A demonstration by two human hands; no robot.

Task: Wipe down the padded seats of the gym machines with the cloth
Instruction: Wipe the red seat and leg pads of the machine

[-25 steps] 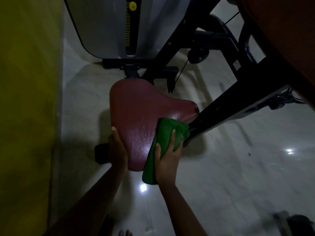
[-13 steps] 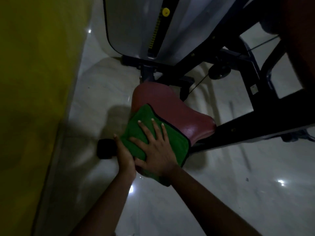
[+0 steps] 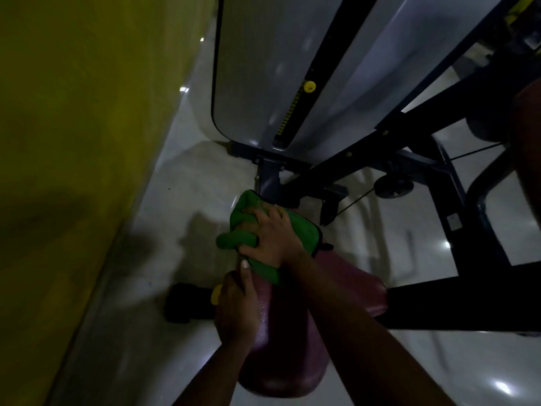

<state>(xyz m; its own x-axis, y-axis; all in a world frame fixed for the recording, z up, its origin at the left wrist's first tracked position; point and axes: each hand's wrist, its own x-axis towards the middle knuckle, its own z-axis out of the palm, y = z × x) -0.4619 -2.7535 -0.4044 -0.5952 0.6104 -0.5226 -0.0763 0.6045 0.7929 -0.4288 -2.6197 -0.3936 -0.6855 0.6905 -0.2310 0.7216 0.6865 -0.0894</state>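
Note:
A dark red padded seat (image 3: 295, 341) of a gym machine fills the lower middle of the head view. My right hand (image 3: 272, 235) bunches a green cloth (image 3: 301, 231) against the seat's far narrow end, close to the machine's post. My left hand (image 3: 237, 309) grips the seat's left edge, thumb on top. Small wet drops show on the pad beside my left thumb. The cloth hides the far tip of the seat.
A grey weight-stack shroud (image 3: 263, 77) with a yellow selector pin (image 3: 309, 86) stands behind the seat. Black frame bars (image 3: 456, 300) run to the right. A yellow wall (image 3: 73, 142) closes the left. A black knob (image 3: 187, 303) sticks out under the seat's left side. The floor is glossy.
My right hand has pushed the cloth from the seat's near right side across to the far narrow end and bunched it. The left hand stays on the left edge. The camera moved closer.

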